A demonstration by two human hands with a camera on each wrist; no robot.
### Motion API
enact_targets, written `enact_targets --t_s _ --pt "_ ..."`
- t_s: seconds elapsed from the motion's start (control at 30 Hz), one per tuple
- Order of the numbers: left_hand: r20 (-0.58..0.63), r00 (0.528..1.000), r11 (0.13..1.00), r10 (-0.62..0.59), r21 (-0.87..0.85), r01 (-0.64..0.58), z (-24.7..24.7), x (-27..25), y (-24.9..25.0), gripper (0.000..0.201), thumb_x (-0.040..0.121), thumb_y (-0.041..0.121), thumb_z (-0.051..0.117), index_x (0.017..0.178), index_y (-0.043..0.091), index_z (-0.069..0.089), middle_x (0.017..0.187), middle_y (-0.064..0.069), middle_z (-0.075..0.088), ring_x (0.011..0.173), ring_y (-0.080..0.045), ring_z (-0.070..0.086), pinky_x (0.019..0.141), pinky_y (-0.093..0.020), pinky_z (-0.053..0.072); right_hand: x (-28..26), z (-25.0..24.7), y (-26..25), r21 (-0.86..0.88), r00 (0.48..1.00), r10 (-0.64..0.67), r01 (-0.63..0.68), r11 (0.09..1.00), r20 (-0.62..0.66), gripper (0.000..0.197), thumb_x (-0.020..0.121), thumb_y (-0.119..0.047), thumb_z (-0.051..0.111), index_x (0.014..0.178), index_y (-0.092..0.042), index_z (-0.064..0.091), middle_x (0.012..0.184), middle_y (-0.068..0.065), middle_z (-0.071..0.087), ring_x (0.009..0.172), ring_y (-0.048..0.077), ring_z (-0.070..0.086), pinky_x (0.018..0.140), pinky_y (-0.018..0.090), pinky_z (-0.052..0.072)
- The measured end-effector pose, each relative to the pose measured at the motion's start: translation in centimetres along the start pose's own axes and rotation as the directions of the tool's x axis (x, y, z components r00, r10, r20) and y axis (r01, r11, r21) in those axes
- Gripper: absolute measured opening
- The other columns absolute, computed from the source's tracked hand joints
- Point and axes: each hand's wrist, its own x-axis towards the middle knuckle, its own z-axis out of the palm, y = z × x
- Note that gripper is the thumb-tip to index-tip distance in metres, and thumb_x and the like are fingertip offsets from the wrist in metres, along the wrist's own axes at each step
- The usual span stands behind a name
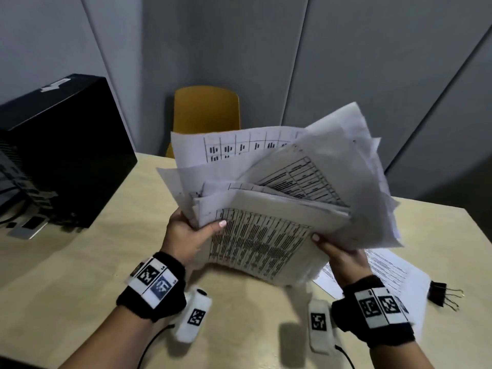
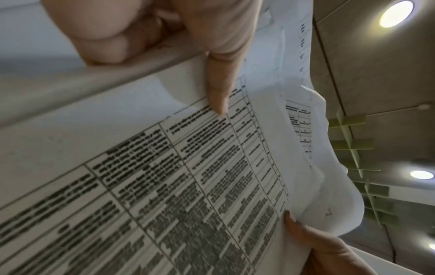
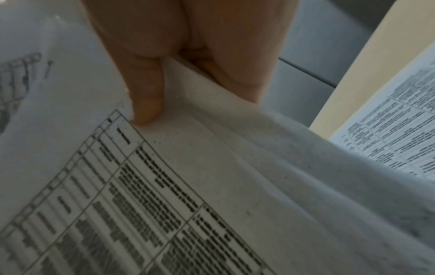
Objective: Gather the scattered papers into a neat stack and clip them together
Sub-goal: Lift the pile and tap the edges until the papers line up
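Now we hold the bundle of papers [image 1: 266, 209] above the desk [image 1: 80, 262], sheets fanned and uneven. Our left hand [image 1: 186, 235] pinches its left edge, our right hand [image 1: 343, 259] its right edge, thumbs on top. One loose sheet [image 1: 388, 270] lies at right, the binder clip [image 1: 439, 291] just beside it.

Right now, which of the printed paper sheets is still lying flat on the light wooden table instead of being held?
The single printed sheet lying beside the black binder clip; the messy bundle of printed papers is gripped by the left hand and right hand.
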Motion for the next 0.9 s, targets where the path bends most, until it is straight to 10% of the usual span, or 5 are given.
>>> enact_targets --t_s 0.1,0.23,0.4,0.73,0.9 --pt "0.067 0.997 0.998 -0.043 -0.05 0.046 -0.7 0.0 0.9 0.072 0.028 0.038 0.089 0.093 0.016 0.067 0.08 0.021 0.073 0.082 0.004 0.067 0.073 -0.011 0.052 0.2 -1.1 0.7 0.093 0.998 0.059 -0.056 0.994 -0.031 0.054 0.031 -0.047 0.091 0.076 -0.02 0.077 0.076 -0.013 0.075 0.089 0.006 0.067 0.084 0.02 0.053" --pt "0.273 0.948 0.962 -0.166 -0.165 0.216 -1.1 -0.7 0.1 0.096 0.02 0.042 0.092 0.105 0.013 0.062 0.09 0.004 0.075 0.086 -0.006 0.07 0.069 -0.017 0.054 -0.1 -1.2 1.4 0.072 0.995 0.087 -0.084 0.994 -0.038 0.008 0.064 -0.016 0.082 0.067 -0.017 0.074 0.067 -0.017 0.073 0.096 0.017 0.061 0.073 0.011 0.053" --pt "0.283 0.93 0.953 -0.236 -0.122 0.278 -1.1 -0.5 0.2 0.079 0.023 0.04 0.092 0.094 0.018 0.065 0.086 0.006 0.076 0.085 -0.005 0.069 0.072 -0.017 0.055 0.2 -0.9 1.8 0.157 0.996 0.073 -0.064 0.986 -0.055 0.07 0.008 -0.056 0.089 0.07 -0.023 0.078 0.075 -0.009 0.075 0.077 0.005 0.068 0.079 0.018 0.055" --pt "0.063 0.989 0.97 -0.134 -0.195 0.144 0.2 -1.4 0.5 0.042 0.066 -0.021 0.065 0.088 0.015 0.068 0.076 0.014 0.075 0.077 0.0 0.07 0.065 -0.014 0.053 -0.5 -0.1 0.8 -0.122 1.0 -0.002 0.002 0.993 0.0 0.025 0.071 -0.001 0.074 0.095 -0.005 0.07 0.065 -0.028 0.069 0.076 -0.015 0.063 0.08 0.006 0.048" --pt "0.072 0.99 0.988 -0.118 -0.089 0.124 -0.2 -0.7 -0.3 0.036 0.065 -0.005 0.076 0.079 0.028 0.074 0.078 0.022 0.073 0.082 0.005 0.067 0.078 -0.017 0.053 0.2 -0.1 1.4 -0.077 0.977 0.206 -0.21 0.975 -0.059 0.066 0.017 -0.068 0.081 0.066 -0.025 0.069 0.072 -0.003 0.071 0.08 0.016 0.064 0.087 0.033 0.049"
